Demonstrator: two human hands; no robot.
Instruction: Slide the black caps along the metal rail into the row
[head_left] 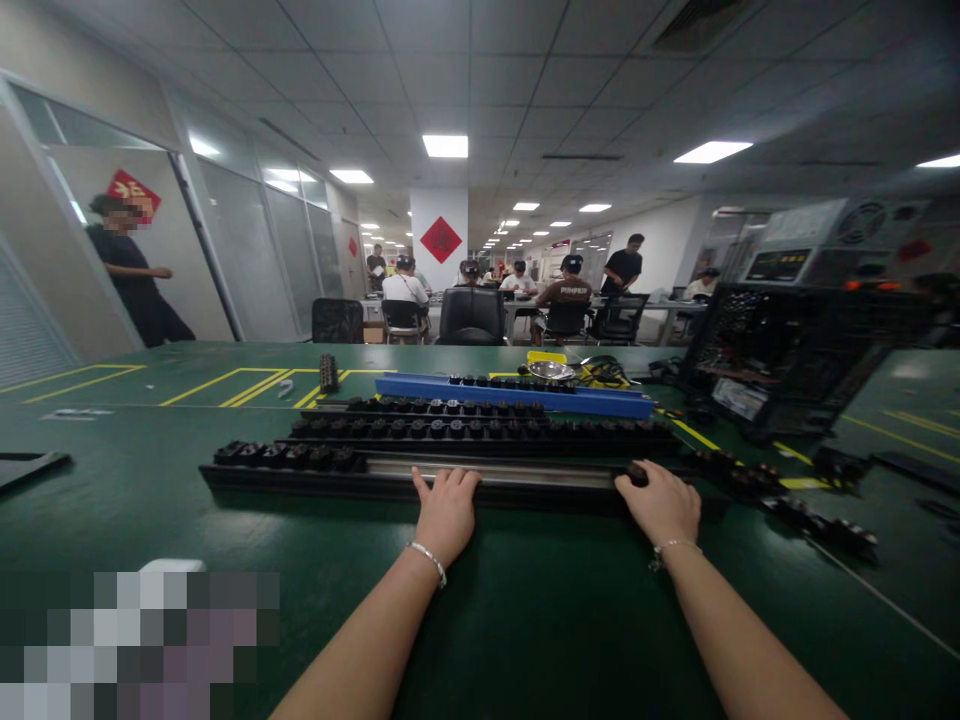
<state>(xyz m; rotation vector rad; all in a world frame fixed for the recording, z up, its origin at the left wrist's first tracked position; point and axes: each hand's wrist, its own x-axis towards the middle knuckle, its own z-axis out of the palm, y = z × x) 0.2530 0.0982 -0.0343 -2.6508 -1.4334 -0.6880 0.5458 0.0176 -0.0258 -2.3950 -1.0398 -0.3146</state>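
A long black tray (pixel 540 492) with a metallic inner channel lies across the table before me. Small black parts with roundish tops (pixel 289 455) fill its left end in a row. My left hand (pixel 448 512) rests on the tray's near edge, fingers stretched out over the channel and holding nothing visible. At the tray's right end, the thumb and fingers of my right hand (pixel 666 508) close on a small black part (pixel 637 474), just above the channel. Behind lie more black strips (pixel 480 430) set with similar parts.
A blue rail (pixel 517 393) lies farther back, near a metal bowl (pixel 551 371) and a yellow tray (pixel 546 357). An opened computer case (pixel 757 350) stands at right, with dark loose parts (pixel 817 525) before it. People sit at far tables; one person (pixel 135 270) is by the left door.
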